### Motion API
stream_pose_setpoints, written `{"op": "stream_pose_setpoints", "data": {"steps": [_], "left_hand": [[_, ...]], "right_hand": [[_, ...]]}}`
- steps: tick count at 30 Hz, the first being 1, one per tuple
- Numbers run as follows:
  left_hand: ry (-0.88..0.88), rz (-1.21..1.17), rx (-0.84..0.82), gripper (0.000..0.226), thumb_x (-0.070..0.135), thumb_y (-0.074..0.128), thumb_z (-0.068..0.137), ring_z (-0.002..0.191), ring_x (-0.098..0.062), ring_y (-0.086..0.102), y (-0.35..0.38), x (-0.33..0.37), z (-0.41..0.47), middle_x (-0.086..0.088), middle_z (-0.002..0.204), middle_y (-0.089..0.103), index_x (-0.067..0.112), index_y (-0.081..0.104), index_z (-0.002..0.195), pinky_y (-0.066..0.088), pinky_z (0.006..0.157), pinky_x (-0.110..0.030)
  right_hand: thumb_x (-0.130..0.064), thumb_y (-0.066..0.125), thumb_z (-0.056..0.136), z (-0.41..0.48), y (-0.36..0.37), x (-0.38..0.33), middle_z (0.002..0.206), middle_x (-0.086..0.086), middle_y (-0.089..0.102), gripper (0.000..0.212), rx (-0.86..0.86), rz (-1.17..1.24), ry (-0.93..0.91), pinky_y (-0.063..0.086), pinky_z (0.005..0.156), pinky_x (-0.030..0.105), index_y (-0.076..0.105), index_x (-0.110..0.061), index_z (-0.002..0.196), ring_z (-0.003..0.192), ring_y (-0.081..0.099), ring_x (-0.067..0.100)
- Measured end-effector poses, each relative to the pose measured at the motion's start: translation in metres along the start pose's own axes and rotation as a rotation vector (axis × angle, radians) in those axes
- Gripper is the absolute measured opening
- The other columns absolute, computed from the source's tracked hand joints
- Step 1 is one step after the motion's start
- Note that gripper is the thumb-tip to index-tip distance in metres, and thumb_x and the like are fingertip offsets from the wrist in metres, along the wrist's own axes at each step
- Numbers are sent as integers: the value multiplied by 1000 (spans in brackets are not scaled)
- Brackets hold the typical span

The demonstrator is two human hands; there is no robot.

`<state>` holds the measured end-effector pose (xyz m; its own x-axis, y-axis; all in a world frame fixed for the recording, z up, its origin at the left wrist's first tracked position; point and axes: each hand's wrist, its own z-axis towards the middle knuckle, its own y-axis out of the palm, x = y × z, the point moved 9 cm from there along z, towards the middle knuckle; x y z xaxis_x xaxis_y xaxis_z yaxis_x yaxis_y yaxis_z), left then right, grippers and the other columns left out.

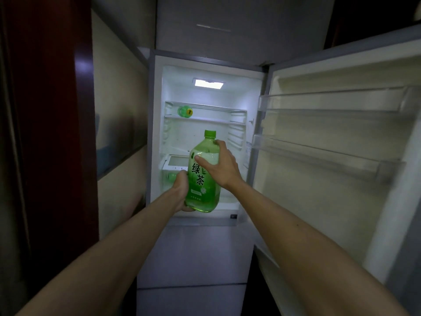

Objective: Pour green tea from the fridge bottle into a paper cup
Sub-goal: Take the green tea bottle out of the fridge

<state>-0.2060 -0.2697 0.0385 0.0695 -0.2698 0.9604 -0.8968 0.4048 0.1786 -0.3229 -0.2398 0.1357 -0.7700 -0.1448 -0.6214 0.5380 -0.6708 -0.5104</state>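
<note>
A large green tea bottle (203,179) with a green cap and a green label stands upright in front of the lit fridge compartment (205,142). My left hand (181,190) cups its lower left side and base. My right hand (219,165) wraps its upper right shoulder, thumb across the front. The bottle looks mostly full. No paper cup is in view.
The fridge door (330,156) hangs open to the right, with bare door shelves. A second green bottle (185,111) lies on the top shelf inside. A dark red panel (50,133) and a wall flank the left side. Closed lower drawers (196,254) sit below.
</note>
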Motion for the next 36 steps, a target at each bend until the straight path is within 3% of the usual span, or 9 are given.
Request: {"op": "stream_pose_setpoints", "data": {"steps": [6, 10, 15, 24, 33, 36], "left_hand": [[-4, 19, 0, 48, 39, 24, 98, 83, -31, 57, 13, -19, -58, -14, 88, 61, 13, 61, 83, 47, 95, -48], [-23, -1, 15, 50, 41, 24, 99, 80, -30, 57, 20, -41, -95, -14, 85, 61, 11, 60, 82, 47, 89, -45], [-33, 14, 35, 50, 42, 26, 98, 81, -31, 58, 23, -61, -135, -15, 85, 62, 10, 61, 81, 49, 84, -43], [-25, 50, 28, 50, 42, 26, 97, 98, -36, 58, 14, -67, -187, -15, 89, 63, 10, 62, 84, 46, 98, -52], [-84, 61, -69, 48, 45, 30, 94, 102, -40, 60, -3, -86, -227, -21, 105, 63, 9, 63, 93, 52, 79, -48], [-87, 99, -83, 46, 45, 32, 94, 102, -40, 60, -11, -94, -239, -21, 107, 62, 10, 63, 96, 53, 79, -48]], "right_hand": [[-64, 69, 75, -46, -29, -8, 128, 5, 54, 75, -27, 21, 2, 48, 95, 41, 35, -33, 135, 115, 54, 26], [-65, 68, 74, -82, -45, -16, 128, 4, 55, 74, -41, 12, -16, 47, 96, 44, 36, -34, 133, 114, 55, 26], [-62, 69, 76, -121, -63, -26, 130, 3, 55, 73, -41, 29, -25, 46, 92, 36, 38, -31, 134, 115, 55, 24], [-61, 69, 76, -167, -87, -66, 127, 3, 57, 74, -44, 28, -34, 49, 89, 37, 36, -28, 133, 110, 57, 22], [-71, 66, 70, -210, -94, -94, 128, 2, 58, 81, -59, -16, 12, 51, 92, 43, 33, -30, 133, 110, 59, 23], [-64, 70, 72, -234, -99, -98, 123, 0, 60, 75, -35, 23, 24, 52, 90, 41, 38, -28, 129, 107, 60, 21]]}}
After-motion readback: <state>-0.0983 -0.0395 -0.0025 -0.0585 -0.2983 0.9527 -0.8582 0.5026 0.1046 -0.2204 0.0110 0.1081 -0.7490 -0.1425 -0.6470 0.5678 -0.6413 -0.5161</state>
